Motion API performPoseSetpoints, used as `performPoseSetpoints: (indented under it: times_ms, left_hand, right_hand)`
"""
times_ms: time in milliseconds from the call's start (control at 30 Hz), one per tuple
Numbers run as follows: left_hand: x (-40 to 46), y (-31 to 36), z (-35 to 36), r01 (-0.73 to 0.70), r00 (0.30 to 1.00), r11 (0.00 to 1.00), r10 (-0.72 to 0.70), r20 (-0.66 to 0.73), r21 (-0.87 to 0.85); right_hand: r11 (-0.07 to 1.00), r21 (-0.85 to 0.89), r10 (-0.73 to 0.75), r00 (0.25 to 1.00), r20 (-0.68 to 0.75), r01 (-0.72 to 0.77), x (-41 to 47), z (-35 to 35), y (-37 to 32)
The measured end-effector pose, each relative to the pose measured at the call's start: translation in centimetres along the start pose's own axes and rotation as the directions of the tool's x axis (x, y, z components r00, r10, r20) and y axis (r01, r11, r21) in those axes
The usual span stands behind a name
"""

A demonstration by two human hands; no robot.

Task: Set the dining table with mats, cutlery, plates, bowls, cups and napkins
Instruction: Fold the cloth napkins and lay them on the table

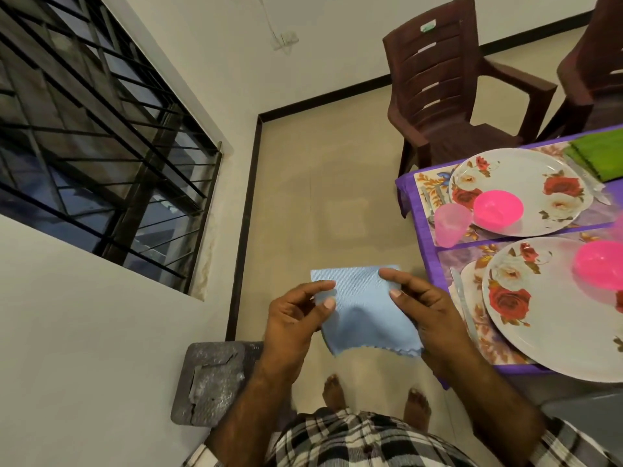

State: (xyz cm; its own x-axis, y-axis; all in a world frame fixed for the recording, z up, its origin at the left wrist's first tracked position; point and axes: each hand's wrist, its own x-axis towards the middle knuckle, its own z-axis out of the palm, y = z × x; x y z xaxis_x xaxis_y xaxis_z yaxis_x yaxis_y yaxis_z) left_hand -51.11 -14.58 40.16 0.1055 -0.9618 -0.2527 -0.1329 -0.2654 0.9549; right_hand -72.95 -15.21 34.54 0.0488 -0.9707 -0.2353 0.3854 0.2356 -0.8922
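I hold a light blue cloth napkin [362, 308] in the air in front of me, left of the table. My left hand [296, 318] pinches its left edge and my right hand [424, 311] pinches its right edge. On the purple-covered table [421, 230] at the right lie two floral mats, each with a white rose-patterned plate [519, 183], the nearer plate [553, 315] partly cut off. A pink bowl [498, 208] sits on the far plate and another pink bowl [600, 264] on the near one. A pale pink cup [451, 227] stands beside the far plate. A knife [463, 298] lies left of the near plate.
Two brown plastic chairs [448, 92] stand behind the table. A green folded cloth [600, 156] lies at the table's far right. A grey block [212, 382] sits on the floor by the wall at my left. A barred window [94, 129] fills the left wall.
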Motion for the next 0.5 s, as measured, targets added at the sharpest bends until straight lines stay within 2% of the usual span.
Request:
performPoseSetpoints:
  times_ms: [67, 133, 333, 433, 500]
  left_hand:
    - [-0.3, 0.2, -0.5, 0.038, 0.998, 0.999, -0.037, 0.055, -0.008]
    - [-0.4, 0.7, -1.2, 0.048, 0.995, 0.999, -0.047, 0.09, -0.012]
    - [-0.6, 2.3, -2.6, 0.029, 0.961, 0.998, -0.012, 0.276, -0.059]
    - [-0.7, 2.2, -2.9, 0.017, 0.947, 0.999, 0.0, 0.32, -0.05]
    - [-0.9, 1.9, -3.0, 0.015, 0.934, 1.0, -0.006, 0.357, -0.023]
  right_hand:
    - [0.994, 0.081, 0.063, 0.995, 0.08, -0.069, 0.2, 0.0, -0.7]
    - [0.995, 0.038, 0.088, 0.989, 0.118, -0.093, 0.4, -0.4, -1.5]
    - [0.995, -0.097, 0.056, 0.971, 0.232, -0.034, -0.2, -2.1, -3.9]
    - [0.994, -0.108, 0.048, 0.943, 0.33, -0.012, -0.8, -2.3, -4.0]
    - [0.994, -0.085, 0.089, 0.923, 0.374, -0.062, -0.8, -2.6, -3.9]
